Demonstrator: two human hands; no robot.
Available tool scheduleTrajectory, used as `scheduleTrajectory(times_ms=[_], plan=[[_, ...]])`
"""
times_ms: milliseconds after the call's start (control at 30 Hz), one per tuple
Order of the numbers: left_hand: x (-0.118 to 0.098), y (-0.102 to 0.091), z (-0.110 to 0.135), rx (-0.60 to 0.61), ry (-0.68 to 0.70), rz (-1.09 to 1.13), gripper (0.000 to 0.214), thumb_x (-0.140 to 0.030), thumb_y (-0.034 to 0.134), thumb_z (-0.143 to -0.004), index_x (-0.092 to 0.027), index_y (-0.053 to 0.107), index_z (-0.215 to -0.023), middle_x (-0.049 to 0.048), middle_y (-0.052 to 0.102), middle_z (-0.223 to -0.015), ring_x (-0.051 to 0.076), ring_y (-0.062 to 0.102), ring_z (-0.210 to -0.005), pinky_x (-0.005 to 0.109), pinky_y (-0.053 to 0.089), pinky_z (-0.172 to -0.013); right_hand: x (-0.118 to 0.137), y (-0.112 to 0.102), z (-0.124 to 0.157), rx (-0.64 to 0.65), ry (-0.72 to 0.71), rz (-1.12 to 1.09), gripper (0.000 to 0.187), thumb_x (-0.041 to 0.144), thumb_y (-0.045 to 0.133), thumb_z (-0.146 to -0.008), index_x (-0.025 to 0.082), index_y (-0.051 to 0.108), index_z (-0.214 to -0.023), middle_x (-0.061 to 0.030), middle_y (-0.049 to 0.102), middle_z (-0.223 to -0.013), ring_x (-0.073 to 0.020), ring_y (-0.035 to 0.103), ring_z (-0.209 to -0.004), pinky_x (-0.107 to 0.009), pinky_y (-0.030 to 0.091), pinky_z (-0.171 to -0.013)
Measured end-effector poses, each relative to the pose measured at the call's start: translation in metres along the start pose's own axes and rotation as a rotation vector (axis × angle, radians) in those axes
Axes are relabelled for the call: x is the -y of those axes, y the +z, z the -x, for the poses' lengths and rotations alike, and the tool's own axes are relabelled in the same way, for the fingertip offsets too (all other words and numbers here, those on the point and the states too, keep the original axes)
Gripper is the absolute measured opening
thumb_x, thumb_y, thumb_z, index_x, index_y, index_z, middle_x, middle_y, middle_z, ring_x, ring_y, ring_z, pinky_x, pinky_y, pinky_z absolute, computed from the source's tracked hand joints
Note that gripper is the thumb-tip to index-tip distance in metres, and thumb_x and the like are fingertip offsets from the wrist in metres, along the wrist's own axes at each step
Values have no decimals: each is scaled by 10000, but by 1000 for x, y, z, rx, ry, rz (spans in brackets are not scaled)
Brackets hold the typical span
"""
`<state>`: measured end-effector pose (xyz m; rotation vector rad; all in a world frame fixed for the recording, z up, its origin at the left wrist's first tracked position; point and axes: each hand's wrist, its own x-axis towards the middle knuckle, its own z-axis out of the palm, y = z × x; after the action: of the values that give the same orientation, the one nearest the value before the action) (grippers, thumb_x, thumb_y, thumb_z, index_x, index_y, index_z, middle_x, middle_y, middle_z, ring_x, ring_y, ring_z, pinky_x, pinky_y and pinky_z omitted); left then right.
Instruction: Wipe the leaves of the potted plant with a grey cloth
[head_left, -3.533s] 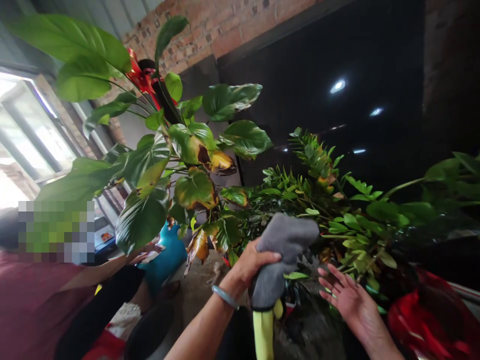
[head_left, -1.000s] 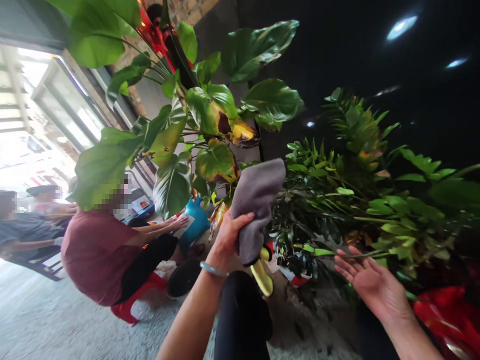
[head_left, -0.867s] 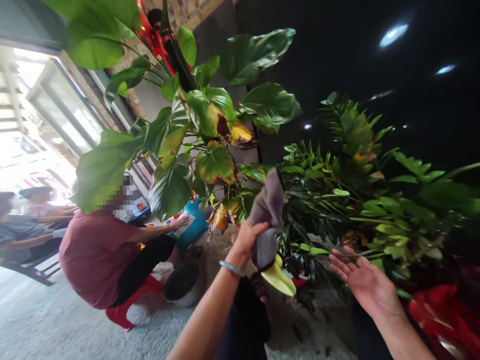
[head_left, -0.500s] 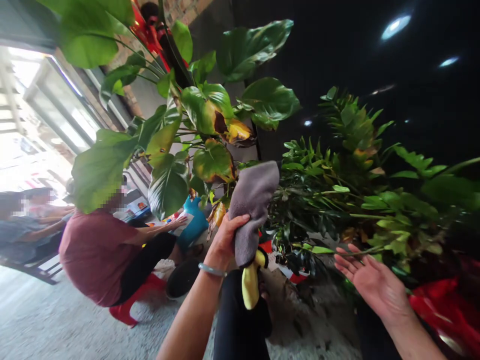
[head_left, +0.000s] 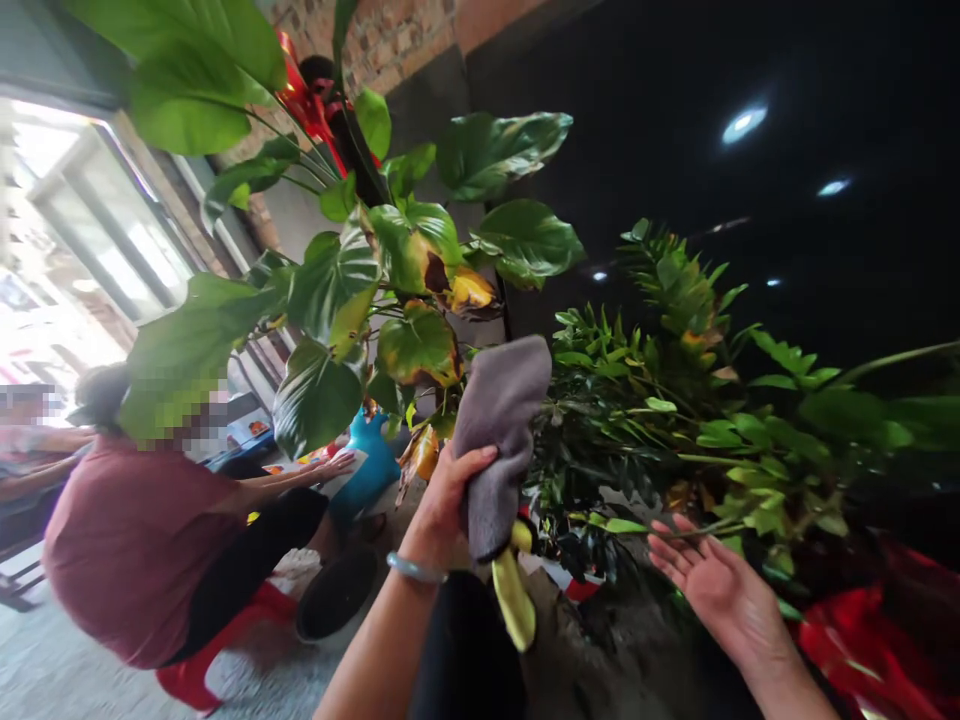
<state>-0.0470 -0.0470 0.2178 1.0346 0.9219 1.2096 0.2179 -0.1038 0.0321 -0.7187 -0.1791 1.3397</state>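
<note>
My left hand [head_left: 444, 495] is closed around a grey cloth [head_left: 499, 430], with a yellow leaf [head_left: 514, 600] hanging out below the cloth. A bangle sits on that wrist. My right hand [head_left: 712, 590] is open, palm up, fingers spread, holding nothing. It lies just under the thin stems of a fine-leaved plant [head_left: 675, 400]. Behind the cloth stands a big-leaved plant [head_left: 360, 280] with several yellowed, brown-edged leaves.
A person in a maroon shirt [head_left: 127, 540] sits on a red stool [head_left: 217, 660] at the left, one hand stretched to a blue pot [head_left: 367, 470]. A dark round pot [head_left: 337, 595] stands on the floor. Red wrapping [head_left: 862, 640] lies at the lower right. Behind is a brick wall [head_left: 390, 40].
My left hand swept the cloth down over the yellow leaf and back up; it now holds cloth and leaf together. My right hand stayed open under the stems. The view shifted slightly.
</note>
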Motion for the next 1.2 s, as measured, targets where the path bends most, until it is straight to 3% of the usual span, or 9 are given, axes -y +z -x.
scheduleTrajectory(times_ms=[100, 267, 367, 533, 667, 800, 900, 1067, 1200], plan=[[19, 11, -16, 24, -7, -32, 390, -318, 831, -469, -176, 682, -800, 0, 670, -615, 133, 542, -501, 256, 433, -531, -3, 6, 2, -8, 2, -8, 336, 428, 775, -577, 247, 727, -855, -82, 778, -893, -266, 718, -863, -477, 506, -933], [81, 3, 9, 180, -323, -127, 467, -311, 853, -412, -117, 704, -810, 50, 712, -711, 169, 607, -603, 271, 462, -594, -1, -1, 3, -2, 5, 15, 355, 448, 770, -577, 248, 736, -868, -91, 779, -890, -288, 720, -862, -502, 515, -908], [63, -4, 25, 247, -331, -76, 508, -320, 866, -425, -110, 710, -860, 57, 722, -744, 170, 624, -615, 262, 476, -595, 3, -8, 2, -6, 12, 39, 337, 463, 770, -569, 252, 740, -830, -91, 776, -860, -303, 715, -811, -573, 469, -954], [4, 1, 5, 87, -60, 114, 375, -305, 833, -532, -162, 700, -853, 11, 717, -707, 139, 603, -544, 236, 473, -541, 2, -2, 3, -13, -8, 34, 364, 459, 804, -541, 238, 740, -823, -86, 767, -860, -297, 699, -839, -596, 350, -1058], [37, 7, -8, 45, -165, 87, 338, -311, 848, -491, -155, 673, -733, 2, 669, -586, 128, 554, -477, 244, 454, -515, 0, 8, 5, -49, 14, 16, 373, 467, 825, -508, 259, 744, -807, -70, 771, -879, -292, 696, -879, -566, 306, -1093], [83, 6, 11, 246, -362, -11, 474, -279, 855, -426, -105, 704, -840, 56, 710, -681, 160, 605, -550, 265, 472, -557, 0, 5, 4, -43, 27, 27, 428, 483, 850, -440, 257, 748, -789, -79, 770, -862, -315, 696, -881, -576, 298, -1092], [67, 8, 20, 365, -307, 17, 524, -293, 853, -432, -96, 716, -897, 64, 720, -739, 169, 624, -605, 265, 484, -596, 1, 0, 1, -36, 29, 30, 432, 468, 851, -457, 252, 750, -817, -84, 767, -880, -321, 694, -896, -573, 318, -1080], [19, 28, -2, 305, -84, 97, 504, -313, 864, -439, -147, 710, -889, 23, 702, -727, 142, 586, -570, 253, 465, -574, -7, 0, -3, -30, 8, 3, 413, 471, 844, -486, 256, 750, -827, -77, 768, -882, -312, 697, -891, -565, 339, -1063], [56, 37, -11, 229, -182, 19, 451, -354, 869, -424, -148, 698, -788, 26, 684, -643, 142, 561, -526, 264, 451, -552, -12, -1, -5, 17, -28, -11, 360, 467, 814, -564, 274, 746, -861, -64, 769, -901, -301, 699, -917, -541, 385, -1029]])
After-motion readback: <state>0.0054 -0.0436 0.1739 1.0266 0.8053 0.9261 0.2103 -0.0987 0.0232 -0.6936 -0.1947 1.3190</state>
